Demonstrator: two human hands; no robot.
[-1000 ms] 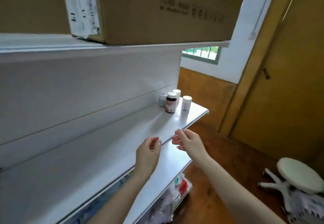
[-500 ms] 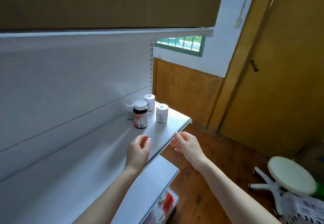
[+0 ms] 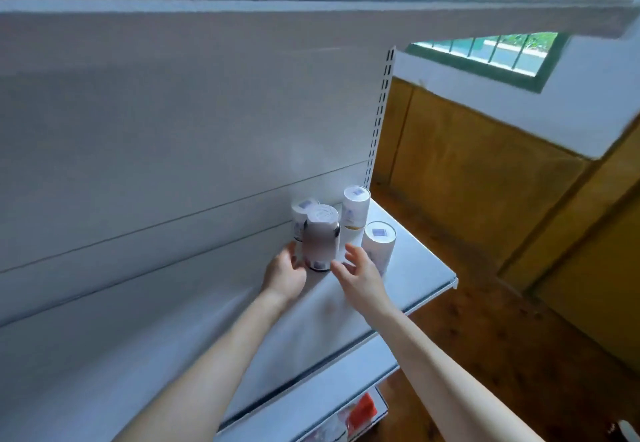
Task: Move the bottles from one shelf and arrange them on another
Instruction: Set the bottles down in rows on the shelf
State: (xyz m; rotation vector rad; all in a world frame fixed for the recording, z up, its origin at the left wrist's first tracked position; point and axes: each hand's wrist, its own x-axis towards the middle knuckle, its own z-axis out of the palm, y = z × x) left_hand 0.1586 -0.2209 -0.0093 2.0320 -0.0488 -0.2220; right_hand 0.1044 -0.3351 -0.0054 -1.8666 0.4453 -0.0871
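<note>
shelf (image 3: 415, 268) holds four bottles (image 3: 356, 213) near its right edge; your left hand (image 3: 285, 273) touches the front bottle (image 3: 320, 244), grip unclear; right hand (image 3: 360, 275) spread beside it.

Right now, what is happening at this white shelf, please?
A person reaches with both bare hands to four small bottles standing together at the right end of the white metal shelf. The left hand is at the base of the dark white-capped bottle; blur hides whether it grips. The right hand, fingers spread, is beside that bottle and holds nothing.
</note>
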